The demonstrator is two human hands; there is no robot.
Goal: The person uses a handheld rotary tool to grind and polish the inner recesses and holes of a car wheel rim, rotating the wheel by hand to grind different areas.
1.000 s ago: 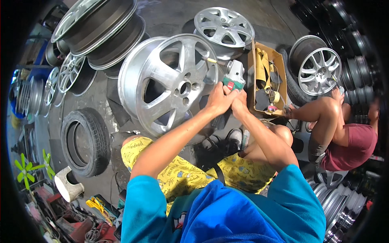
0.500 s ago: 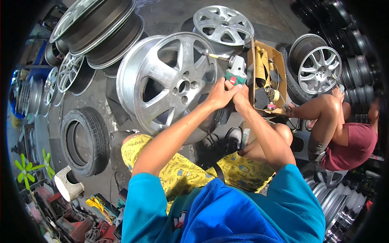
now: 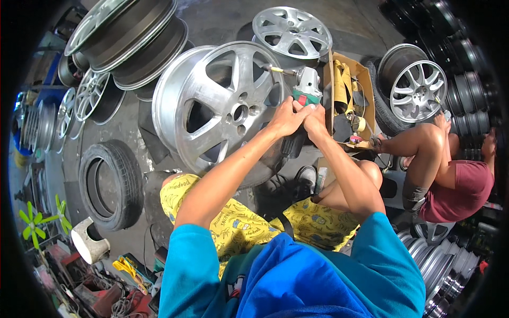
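Both my hands grip an angle grinder [image 3: 308, 82] with a silver gear head and green body. My left hand [image 3: 287, 116] wraps its near side, and my right hand [image 3: 316, 118] closes round the body from the right. From the grinder's head a thin shaft with a yellowish section [image 3: 278, 69] points left. Its small tip lies over the far right spoke area of a large silver alloy wheel [image 3: 233, 87]; whether it touches cannot be made out. The wheel stands tilted toward me, in front of my knees. The grinder's dark rear end hangs below my hands.
An open cardboard box [image 3: 367, 79] with yellow rolls sits right of the grinder. Another alloy wheel [image 3: 292, 33] lies beyond. At left are a tyre [image 3: 111, 185] and stacked rims [image 3: 132, 47]. A co-worker [image 3: 456, 185] crouches at right by another wheel [image 3: 419, 91].
The grinder and both hands have shifted slightly left, and the shaft's tip has moved a little further over the wheel. The wheel stays in place.
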